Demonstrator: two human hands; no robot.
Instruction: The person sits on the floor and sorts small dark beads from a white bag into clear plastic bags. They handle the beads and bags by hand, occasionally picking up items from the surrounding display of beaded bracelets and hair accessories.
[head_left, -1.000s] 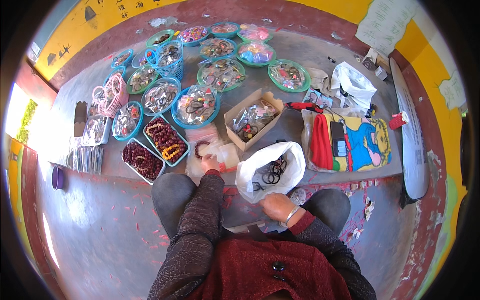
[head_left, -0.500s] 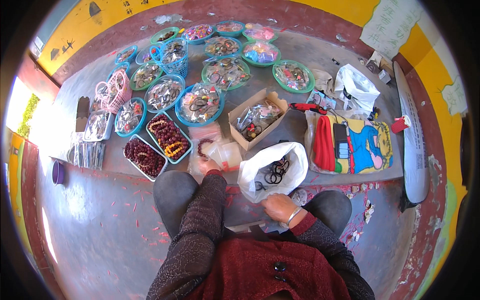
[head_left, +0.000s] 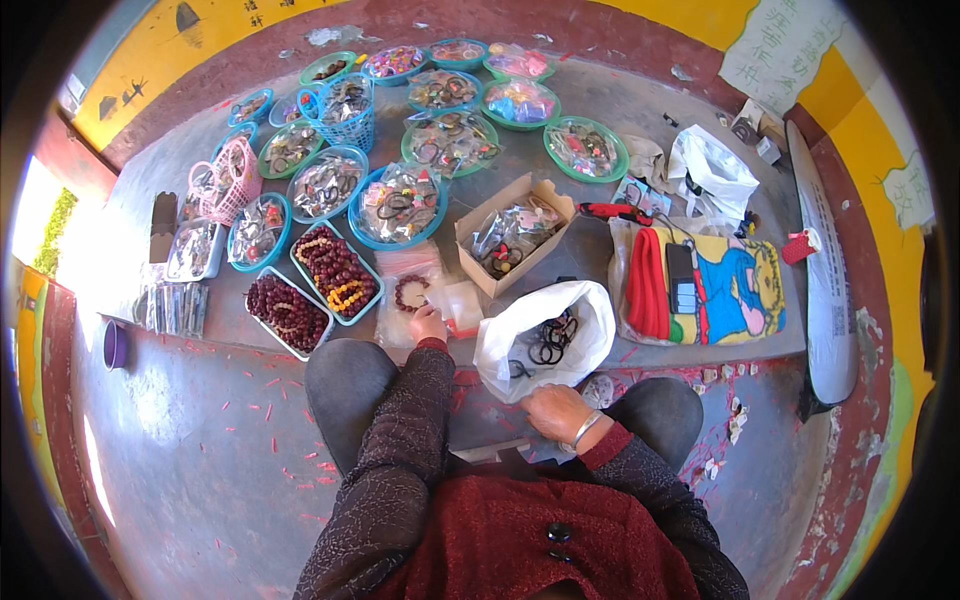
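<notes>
My left hand (head_left: 428,326) is closed over a layer of small clear plastic bags (head_left: 461,305); whatever its fingertips pinch is too small to make out. Just beyond them, a dark red bead bracelet (head_left: 411,293) lies in a ring on the bags. My right hand (head_left: 560,412), a silver bangle on its wrist, is closed on the near rim of a white plastic bag (head_left: 496,352). Inside that bag, which gapes between my knees, are several black cord loops (head_left: 553,341).
Two trays of bead bracelets (head_left: 337,272) stand left of my left hand. Farther off are a cardboard box (head_left: 483,281) of packaged trinkets and several coloured baskets (head_left: 398,238). A phone (head_left: 681,266) rests on a folded colourful cloth (head_left: 735,290) at right. A purple cup (head_left: 115,345) stands far left.
My left hand has drawn slightly to the right, away from the bracelet, which now lies in a fuller ring on the bags. My right hand stays at the white bag's rim.
</notes>
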